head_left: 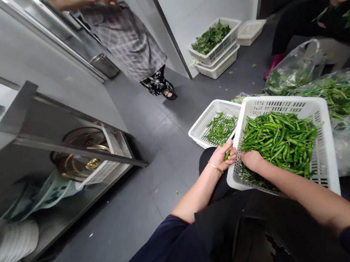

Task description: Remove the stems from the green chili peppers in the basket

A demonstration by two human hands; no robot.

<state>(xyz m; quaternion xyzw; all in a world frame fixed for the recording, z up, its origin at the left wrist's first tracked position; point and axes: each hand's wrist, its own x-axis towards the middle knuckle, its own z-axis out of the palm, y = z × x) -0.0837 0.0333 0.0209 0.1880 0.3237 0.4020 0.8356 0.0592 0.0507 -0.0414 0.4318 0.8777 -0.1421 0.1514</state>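
A green pepper (227, 155) is held in the left hand (220, 154); the right hand (251, 160) is placed inside a white basket (330, 148) of peppers (280, 137).

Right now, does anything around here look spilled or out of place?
Slightly: small green scraps lie loose on the grey floor, with more near the stacked white baskets. They look odd because the peppers and leafy greens are otherwise mostly contained. Nothing looks tipped over.

- Here, a grey tiled floor (131, 211) is seen, a soft shine picked up mid-room.
- Up top, it is met by a pale wall (197, 4).
- Over left, a steel table (24, 105) is caught, a lower shelf (67, 215) fitted beneath.
- And light is bounced off metal fittings (33, 2) behind!
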